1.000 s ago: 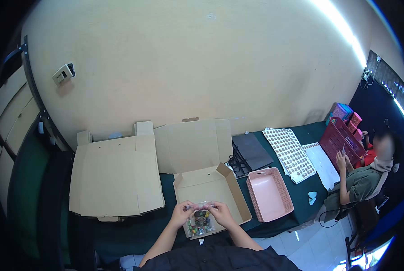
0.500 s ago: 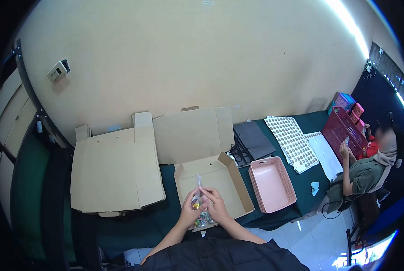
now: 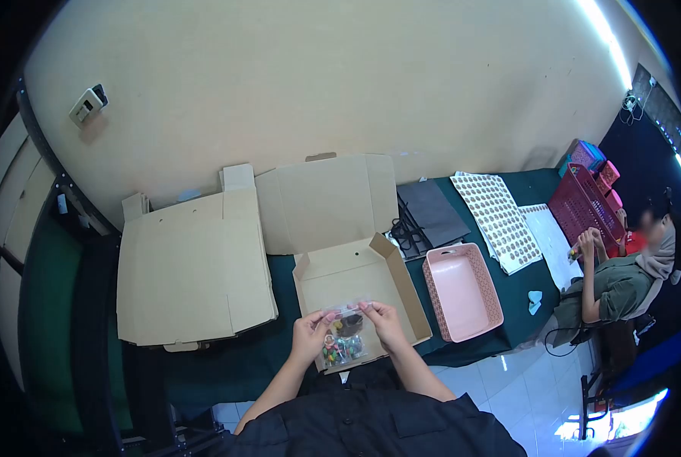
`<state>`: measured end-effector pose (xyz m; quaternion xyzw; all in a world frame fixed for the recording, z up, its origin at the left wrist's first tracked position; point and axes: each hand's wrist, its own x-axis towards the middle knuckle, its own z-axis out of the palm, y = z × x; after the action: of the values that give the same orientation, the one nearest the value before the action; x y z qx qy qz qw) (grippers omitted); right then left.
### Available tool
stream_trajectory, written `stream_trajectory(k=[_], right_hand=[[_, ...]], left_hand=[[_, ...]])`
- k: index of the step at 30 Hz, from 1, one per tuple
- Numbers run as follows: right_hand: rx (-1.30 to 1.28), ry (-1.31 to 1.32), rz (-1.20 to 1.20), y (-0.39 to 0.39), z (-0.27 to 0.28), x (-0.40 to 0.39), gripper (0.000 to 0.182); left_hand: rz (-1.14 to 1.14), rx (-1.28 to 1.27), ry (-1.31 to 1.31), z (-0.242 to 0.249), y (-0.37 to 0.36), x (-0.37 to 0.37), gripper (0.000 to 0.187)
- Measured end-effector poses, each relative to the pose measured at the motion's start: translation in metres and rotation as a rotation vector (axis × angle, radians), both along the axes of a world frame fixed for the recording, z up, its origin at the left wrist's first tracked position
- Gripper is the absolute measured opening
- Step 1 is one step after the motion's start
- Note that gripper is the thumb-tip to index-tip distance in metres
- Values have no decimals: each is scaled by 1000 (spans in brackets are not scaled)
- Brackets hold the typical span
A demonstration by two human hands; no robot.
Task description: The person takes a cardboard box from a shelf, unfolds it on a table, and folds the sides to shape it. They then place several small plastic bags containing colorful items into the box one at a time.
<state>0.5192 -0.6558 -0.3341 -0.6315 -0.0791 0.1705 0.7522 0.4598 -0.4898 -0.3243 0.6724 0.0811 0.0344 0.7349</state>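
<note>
A clear plastic bag (image 3: 346, 352) with small colourful pieces in its lower part hangs between my hands. My left hand (image 3: 310, 335) pinches its top left corner, and my right hand (image 3: 384, 324) pinches the top right one. A dark round patch shows on the bag's upper part. Behind and below the bag lies an open cardboard box (image 3: 410, 293), its lid (image 3: 325, 202) standing up against the wall. The bag overlaps the near side of the box in this view.
Folded cardboard boxes (image 3: 195, 274) are stacked on the left. To the right are a pink basket (image 3: 462, 293), black paper bags (image 3: 432, 213), sticker sheets (image 3: 500, 221) and small blue pieces (image 3: 535, 301). At the far right a person (image 3: 615, 282) works beside a maroon basket (image 3: 584, 198).
My hands have moved apart, from close together to the bag's two top corners. The bag, seen edge-on before, now faces me spread flat. The camera view has shifted slightly.
</note>
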Motion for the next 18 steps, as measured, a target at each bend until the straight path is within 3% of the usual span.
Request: stream_trajectory(k=[3,4,9,11,12,13,16,18], right_hand=[[168,150,116,-14,2,10,39],[183,196,242,-21,5,18,47],[137,427,488,-18,-27,12,51],[541,603,830,-2,-29,0,51],[612,474,955,0,-28,-4,51],[614,479,955,-2,-29,-4,51],[368,439,568,-20,-44,13,45],[307,482,259,-26,-36,27,36]], left_hand=[[-56,-26,-68,17,5,3,25],[-90,-70,-114,13,10,7,27],[-114,-228,-165,9,8,18,26],[-140,-315,-154,7,5,21,27],[-157,-321,-143,4,5,23,29],[-154,-322,-138,2,4,23,29],[-69,-361,-132,-9,0,26,31],[-16,-173,-21,-35,-1,29,37]])
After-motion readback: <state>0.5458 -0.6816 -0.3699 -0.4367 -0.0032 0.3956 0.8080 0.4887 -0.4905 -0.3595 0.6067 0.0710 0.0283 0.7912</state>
